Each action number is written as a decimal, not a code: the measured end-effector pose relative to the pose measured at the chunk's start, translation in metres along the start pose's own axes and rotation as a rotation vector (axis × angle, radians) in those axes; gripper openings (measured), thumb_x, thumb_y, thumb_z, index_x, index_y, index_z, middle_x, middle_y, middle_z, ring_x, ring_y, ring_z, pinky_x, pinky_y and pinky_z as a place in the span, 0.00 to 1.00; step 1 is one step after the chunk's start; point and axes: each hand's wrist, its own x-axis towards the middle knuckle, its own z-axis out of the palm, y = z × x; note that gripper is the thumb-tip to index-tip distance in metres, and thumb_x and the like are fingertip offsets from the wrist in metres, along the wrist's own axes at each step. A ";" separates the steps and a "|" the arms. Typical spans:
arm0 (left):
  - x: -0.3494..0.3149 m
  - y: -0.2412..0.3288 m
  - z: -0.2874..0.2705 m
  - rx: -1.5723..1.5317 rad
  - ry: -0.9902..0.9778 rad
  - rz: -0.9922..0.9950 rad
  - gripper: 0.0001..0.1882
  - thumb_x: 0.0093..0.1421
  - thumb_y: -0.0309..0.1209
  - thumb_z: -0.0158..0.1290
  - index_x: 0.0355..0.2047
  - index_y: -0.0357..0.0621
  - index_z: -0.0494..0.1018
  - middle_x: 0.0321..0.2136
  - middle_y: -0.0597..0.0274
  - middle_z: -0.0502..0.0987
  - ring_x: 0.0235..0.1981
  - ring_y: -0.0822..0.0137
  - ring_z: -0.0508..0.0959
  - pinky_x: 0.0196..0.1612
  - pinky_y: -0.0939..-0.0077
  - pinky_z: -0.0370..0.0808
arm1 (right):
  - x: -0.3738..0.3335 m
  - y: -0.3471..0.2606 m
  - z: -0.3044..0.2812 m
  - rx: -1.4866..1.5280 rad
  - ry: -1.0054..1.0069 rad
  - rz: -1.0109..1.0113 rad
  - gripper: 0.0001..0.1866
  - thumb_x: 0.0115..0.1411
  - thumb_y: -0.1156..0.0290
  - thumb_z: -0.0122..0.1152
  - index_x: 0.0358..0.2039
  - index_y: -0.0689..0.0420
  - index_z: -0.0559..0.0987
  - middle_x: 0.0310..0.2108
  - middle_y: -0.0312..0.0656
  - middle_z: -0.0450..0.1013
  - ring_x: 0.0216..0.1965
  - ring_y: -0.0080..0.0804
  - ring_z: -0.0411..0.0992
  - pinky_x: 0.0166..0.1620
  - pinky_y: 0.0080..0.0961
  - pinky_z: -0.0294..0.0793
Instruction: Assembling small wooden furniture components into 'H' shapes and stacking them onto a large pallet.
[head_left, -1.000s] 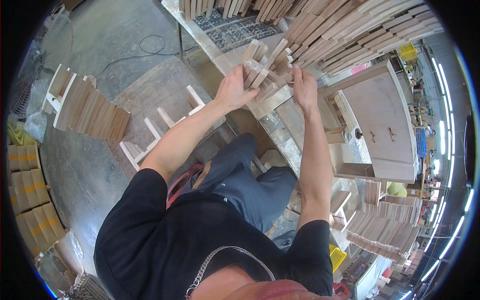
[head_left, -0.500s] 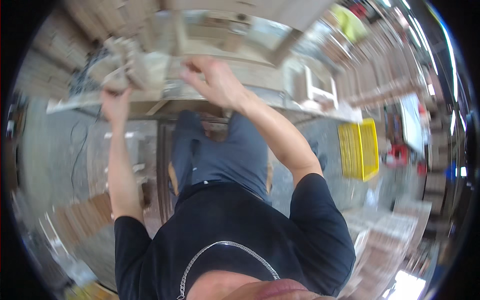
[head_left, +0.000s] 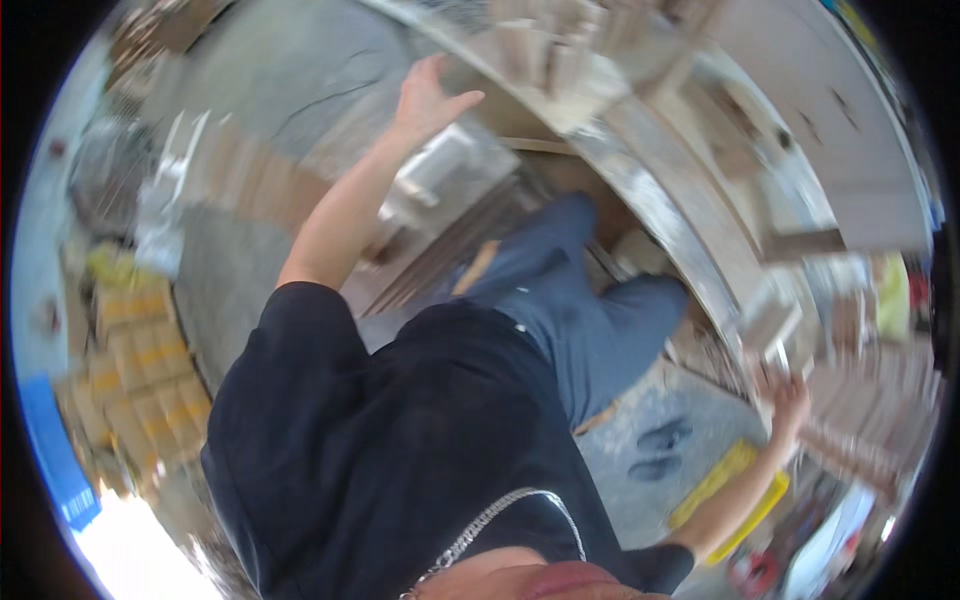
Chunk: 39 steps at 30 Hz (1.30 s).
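My left hand (head_left: 430,103) is raised over the floor beside the left end of the workbench (head_left: 660,180), thumb and fingers apart, with nothing in it. Close by on the bench top stand several small pale wooden pieces (head_left: 545,55), blurred. My right arm stretches far out to the right. There my right hand (head_left: 790,402) is at the bench's right end, beside a white-edged wooden piece (head_left: 773,325) and a row of stacked wooden boards (head_left: 865,400). Its fingers are smeared, so whether it grips anything is unclear.
Below the right arm is a yellow plastic crate (head_left: 735,500) on the floor, near dark slippers (head_left: 660,450). Stacked cartons (head_left: 150,370) stand at the far left. Nearer lies a row of wooden boards (head_left: 255,175). A large pale panel (head_left: 820,110) rises behind the bench.
The view and my body have swung left, so the bench now slants. My left hand has come away from the small wooden pieces. My right hand has moved from mid-bench to the right end.
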 end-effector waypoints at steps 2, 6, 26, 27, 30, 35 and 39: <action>-0.023 -0.024 -0.051 0.233 -0.212 -0.174 0.42 0.52 0.54 0.69 0.57 0.34 0.75 0.53 0.45 0.80 0.56 0.49 0.78 0.61 0.58 0.73 | 0.006 -0.056 -0.012 -0.045 -0.099 0.026 0.18 0.56 0.69 0.67 0.48 0.56 0.85 0.36 0.49 0.79 0.37 0.44 0.76 0.43 0.41 0.75; -0.103 -0.057 -0.140 0.287 -0.369 -0.418 0.29 0.50 0.47 0.69 0.45 0.38 0.82 0.41 0.48 0.85 0.44 0.53 0.85 0.49 0.60 0.81 | 0.013 -0.076 -0.044 0.112 -0.131 0.097 0.15 0.61 0.65 0.68 0.47 0.56 0.85 0.33 0.44 0.75 0.36 0.33 0.73 0.38 0.35 0.73; -0.192 0.009 -0.180 0.110 0.199 -0.144 0.07 0.64 0.28 0.59 0.36 0.35 0.78 0.28 0.53 0.78 0.29 0.58 0.79 0.35 0.64 0.76 | -0.035 -0.492 -0.010 0.635 0.008 -0.669 0.12 0.58 0.70 0.71 0.39 0.62 0.80 0.31 0.50 0.76 0.37 0.50 0.76 0.50 0.42 0.76; -0.191 0.034 -0.178 0.046 0.257 -0.010 0.06 0.63 0.26 0.59 0.36 0.34 0.77 0.31 0.53 0.78 0.30 0.57 0.79 0.36 0.63 0.76 | -0.033 -0.505 -0.007 0.679 -0.122 -0.625 0.12 0.59 0.69 0.70 0.39 0.62 0.81 0.32 0.50 0.77 0.37 0.48 0.77 0.46 0.40 0.76; -0.182 0.108 -0.142 -0.079 -0.068 0.425 0.08 0.61 0.21 0.60 0.41 0.33 0.78 0.38 0.48 0.77 0.37 0.54 0.80 0.38 0.64 0.77 | -0.035 -0.514 0.013 0.877 -0.373 -0.392 0.13 0.60 0.69 0.70 0.41 0.64 0.81 0.31 0.49 0.79 0.32 0.38 0.80 0.36 0.32 0.77; -0.162 0.177 -0.059 -0.534 -0.468 0.539 0.16 0.55 0.22 0.66 0.45 0.35 0.79 0.39 0.50 0.78 0.37 0.55 0.81 0.40 0.66 0.79 | -0.058 -0.484 0.040 0.970 -0.343 -0.291 0.11 0.60 0.74 0.65 0.44 0.61 0.82 0.31 0.39 0.80 0.31 0.23 0.76 0.38 0.25 0.75; -0.151 0.189 -0.020 -0.633 -0.479 0.706 0.20 0.51 0.25 0.70 0.45 0.35 0.79 0.39 0.50 0.81 0.39 0.54 0.83 0.41 0.66 0.81 | -0.078 -0.461 0.039 1.203 -0.470 -0.059 0.13 0.58 0.78 0.65 0.45 0.63 0.82 0.32 0.37 0.80 0.33 0.21 0.77 0.37 0.22 0.76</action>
